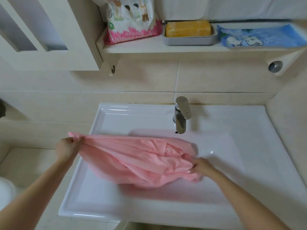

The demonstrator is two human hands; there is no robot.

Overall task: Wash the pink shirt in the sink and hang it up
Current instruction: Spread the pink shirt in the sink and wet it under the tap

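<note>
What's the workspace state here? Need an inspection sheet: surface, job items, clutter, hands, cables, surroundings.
Surface: white sink; no water visibly running from the faucet.
Job's things: pink shirt, bunched, stretched between both hands over the basin.
Clutter: shelf above holds a washing powder bag, a yellow soap bar in a dish, and a blue packet.
Grippers: left hand grips the shirt's left end; right hand grips its right end.
Cables: nothing seen.
Surroundings: tiled wall; hook under the shelf.
</note>
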